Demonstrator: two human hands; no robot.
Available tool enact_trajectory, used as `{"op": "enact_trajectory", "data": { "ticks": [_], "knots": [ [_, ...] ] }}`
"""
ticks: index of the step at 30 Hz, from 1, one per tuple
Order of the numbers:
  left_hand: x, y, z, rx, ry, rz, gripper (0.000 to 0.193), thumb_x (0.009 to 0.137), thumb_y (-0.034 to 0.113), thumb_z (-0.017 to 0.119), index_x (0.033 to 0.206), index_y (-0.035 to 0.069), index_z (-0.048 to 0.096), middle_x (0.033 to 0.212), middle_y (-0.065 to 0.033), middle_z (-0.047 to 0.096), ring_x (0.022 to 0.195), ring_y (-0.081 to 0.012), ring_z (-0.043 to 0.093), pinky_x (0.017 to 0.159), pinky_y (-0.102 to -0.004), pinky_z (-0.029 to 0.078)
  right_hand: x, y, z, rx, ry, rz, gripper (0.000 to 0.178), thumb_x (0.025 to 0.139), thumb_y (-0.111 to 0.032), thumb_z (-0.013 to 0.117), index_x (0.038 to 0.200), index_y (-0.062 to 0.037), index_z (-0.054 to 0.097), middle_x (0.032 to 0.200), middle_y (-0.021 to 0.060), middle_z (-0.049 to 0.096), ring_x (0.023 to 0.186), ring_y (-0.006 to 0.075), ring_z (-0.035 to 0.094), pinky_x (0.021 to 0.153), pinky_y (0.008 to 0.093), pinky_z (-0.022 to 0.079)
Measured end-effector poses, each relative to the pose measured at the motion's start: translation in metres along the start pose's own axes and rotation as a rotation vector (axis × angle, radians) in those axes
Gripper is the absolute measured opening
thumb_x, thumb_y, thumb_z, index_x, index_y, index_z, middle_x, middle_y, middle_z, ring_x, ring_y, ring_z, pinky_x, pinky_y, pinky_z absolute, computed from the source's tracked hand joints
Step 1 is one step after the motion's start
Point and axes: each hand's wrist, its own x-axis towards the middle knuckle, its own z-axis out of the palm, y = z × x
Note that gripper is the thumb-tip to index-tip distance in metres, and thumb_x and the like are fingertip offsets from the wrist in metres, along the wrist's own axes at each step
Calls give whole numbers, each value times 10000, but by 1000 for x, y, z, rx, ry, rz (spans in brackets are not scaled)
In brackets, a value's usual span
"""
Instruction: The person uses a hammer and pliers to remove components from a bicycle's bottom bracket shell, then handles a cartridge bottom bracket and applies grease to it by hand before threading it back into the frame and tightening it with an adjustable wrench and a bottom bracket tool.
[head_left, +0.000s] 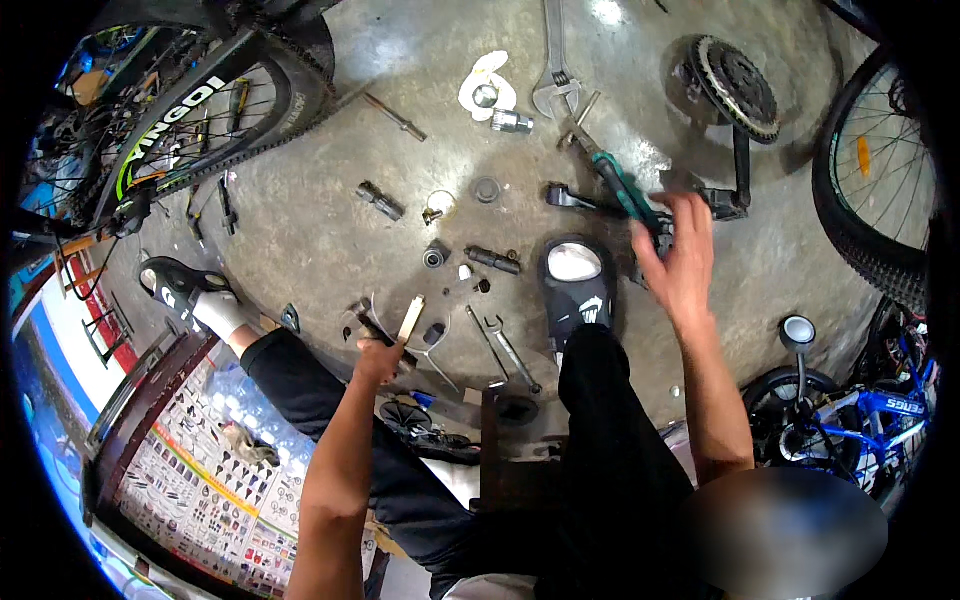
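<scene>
My left hand (378, 361) is closed around a dark bar-shaped tool (376, 322), low over the floor. A pale strip (411, 319) sticks up beside its fingers; whether it belongs to that tool I cannot tell. My right hand (682, 255), thumb and fingers apart, hovers by the lower end of a teal-handled tool (622, 187); whether it touches is unclear. Under that tool lies a black crank arm (580, 199). Beyond the hand, a chainring (738, 88) with its crank and a pedal (724, 203) rests on the floor.
An adjustable wrench (556, 80) lies at the far side near a metal cylinder (512, 121). Dark cylindrical parts (493, 260) and spanners (512, 352) are scattered between my feet. Bicycle wheels stand left (215, 120) and right (880, 170); a blue bicycle (880, 420) is at lower right.
</scene>
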Motion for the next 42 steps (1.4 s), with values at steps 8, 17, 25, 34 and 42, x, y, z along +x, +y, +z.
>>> {"op": "enact_trajectory", "data": {
  "ticks": [8,17,25,34,42],
  "knots": [
    [-11,23,-6,12,31,-165,791,913,582,606,1018,-157,345,702,-187,668,606,-308,681,575,-394,549,64,8,37,-128,-490,264,482,835,-329,738,1182,-39,571,1190,229,629,1109,421,612,917,475,483],
    [-24,44,-6,169,74,-253,1181,882,659,584,1387,-300,116,1204,-327,649,1203,-397,631,1013,-433,493,79,34,30,370,-219,338,605,826,-368,744,1257,10,551,1180,243,674,1116,392,644,944,434,484],
    [-26,49,-6,93,38,-248,1175,877,645,574,1421,-285,106,1178,-315,670,1169,-403,653,1008,-426,501,120,34,47,93,23,218,556,875,-419,707,1214,12,619,1140,244,670,1095,399,626,957,450,473],
    [-3,17,1,120,93,-267,1077,868,608,593,1381,-249,191,1258,-315,637,1251,-398,603,1065,-440,455,11,0,35,29,44,-165,267,853,-121,732,1101,-56,658,1031,121,646,949,332,605,809,404,492],
    [-19,30,-7,101,149,-318,967,842,613,662,1282,-162,290,1187,-293,677,1176,-414,648,1010,-440,501,-10,34,63,-115,-103,-149,302,813,-152,750,1096,-87,667,1068,113,603,1034,331,553,876,448,437]
  ]
}}
